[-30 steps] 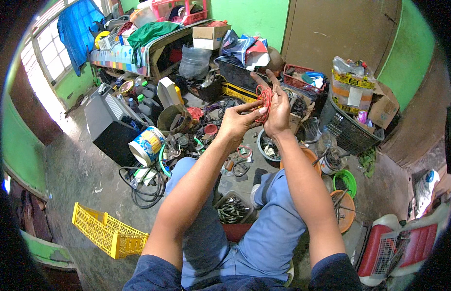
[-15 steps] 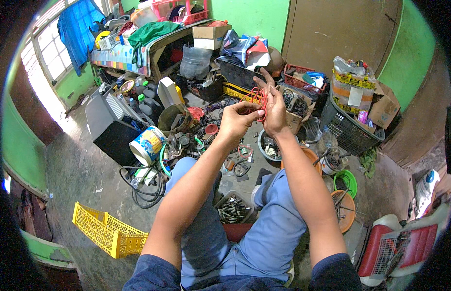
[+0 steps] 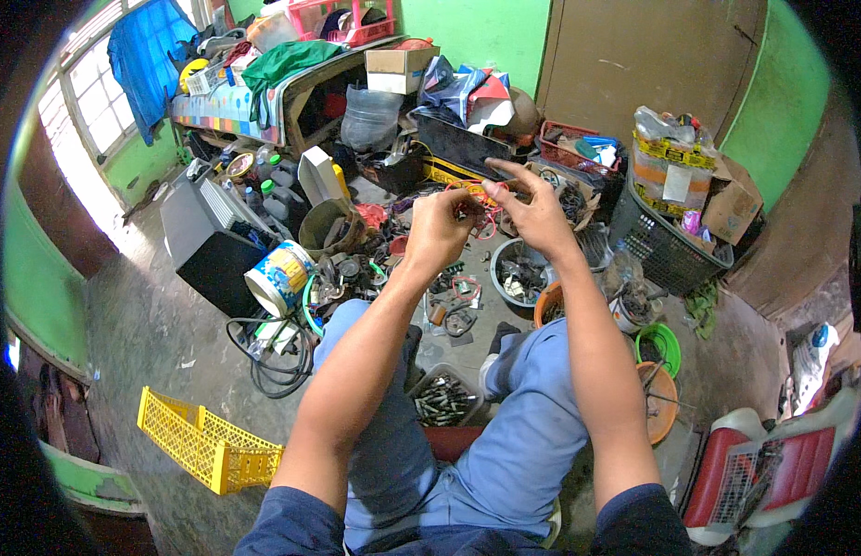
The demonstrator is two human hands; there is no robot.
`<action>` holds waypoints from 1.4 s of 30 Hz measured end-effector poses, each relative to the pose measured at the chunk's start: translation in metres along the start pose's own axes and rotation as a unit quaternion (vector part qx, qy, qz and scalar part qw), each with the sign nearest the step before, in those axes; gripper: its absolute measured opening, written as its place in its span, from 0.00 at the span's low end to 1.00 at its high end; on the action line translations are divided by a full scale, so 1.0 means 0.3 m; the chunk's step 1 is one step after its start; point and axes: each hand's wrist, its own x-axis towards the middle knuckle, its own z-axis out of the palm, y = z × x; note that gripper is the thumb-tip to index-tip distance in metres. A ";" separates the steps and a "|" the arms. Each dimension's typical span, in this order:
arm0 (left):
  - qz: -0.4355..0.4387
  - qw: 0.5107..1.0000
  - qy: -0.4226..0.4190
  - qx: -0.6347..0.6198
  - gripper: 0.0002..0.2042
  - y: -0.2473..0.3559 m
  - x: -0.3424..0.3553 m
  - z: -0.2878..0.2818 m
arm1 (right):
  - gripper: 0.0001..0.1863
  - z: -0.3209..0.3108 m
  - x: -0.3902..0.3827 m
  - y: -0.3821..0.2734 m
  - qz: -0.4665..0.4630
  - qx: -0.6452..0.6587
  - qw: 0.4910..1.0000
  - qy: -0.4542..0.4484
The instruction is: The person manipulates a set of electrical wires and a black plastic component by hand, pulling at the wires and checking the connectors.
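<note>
A bundle of thin red wire hangs loosely looped between my hands, above the cluttered floor. My left hand is closed, its curled fingers and thumb pinching the wire. Just to its right, my right hand has its fingers stretched out and apart, with the thumb close against the wire loops. Whether that thumb presses on the wire I cannot tell. Below the hands, between my knees, a clear plastic tub holds several small metal parts.
Loose parts and cables cover the floor ahead. A grey basin, a green bowl and an orange basin stand to the right. At left are a yellow plastic crate, a printed bucket and a black cable coil.
Both hands have come slightly lower and nearer. The right hand has moved right, away from the left, and its fingers have opened off the wire, which now hangs looser.
</note>
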 end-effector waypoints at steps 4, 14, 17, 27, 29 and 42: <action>0.076 0.996 -0.050 0.022 0.10 0.003 0.004 0.009 | 0.16 -0.063 -0.020 0.027 0.095 0.061 0.989 -0.092; 0.096 0.968 -0.097 -0.212 0.10 -0.028 0.166 0.080 | 0.11 -0.187 0.042 0.165 0.032 0.082 0.996 0.008; 0.064 0.972 -0.128 -0.187 0.12 0.009 0.259 0.079 | 0.11 -0.228 0.099 0.127 0.056 0.071 0.994 0.064; 0.043 0.977 -0.018 -0.209 0.15 -0.197 0.529 0.400 | 0.11 -0.318 0.317 0.398 0.042 0.097 0.986 0.131; 0.009 0.969 -0.048 -0.241 0.11 -0.270 0.575 0.469 | 0.10 -0.328 0.348 0.492 0.056 0.084 0.986 0.130; -0.126 0.963 -0.045 -0.234 0.12 -0.724 0.719 1.100 | 0.11 -0.381 0.416 1.250 0.096 -0.175 0.947 0.251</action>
